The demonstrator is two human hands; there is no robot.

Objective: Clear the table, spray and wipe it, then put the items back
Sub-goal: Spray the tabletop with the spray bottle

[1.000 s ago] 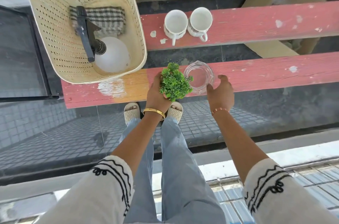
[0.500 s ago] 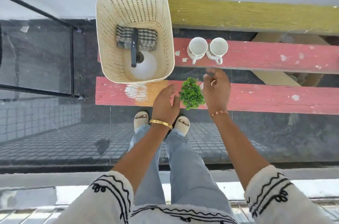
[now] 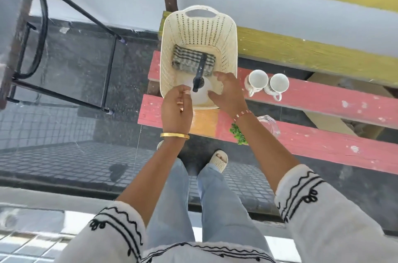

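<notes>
Two hands, left (image 3: 176, 109) and right (image 3: 228, 94), both loose-fingered and grasping nothing, flank the spray bottle (image 3: 199, 88) inside the basket (image 3: 168, 56)

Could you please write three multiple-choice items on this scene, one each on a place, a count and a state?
1. Where is the spray bottle?
A. inside the basket
B. beside the cups
C. on the floor

2. How many white cups stand on the red plank?
A. one
B. two
C. four

3. What are the hands doing?
A. both grip the basket handle
B. left hand and right hand reach over the basket, holding nothing
C. each carries a cup

Answers:
1 A: the bottle lies in the basket by the checked cloth.
2 B: two cups stand side by side.
3 B: the fingers are spread or loosely curled on either side of the bottle, gripping nothing.
</notes>
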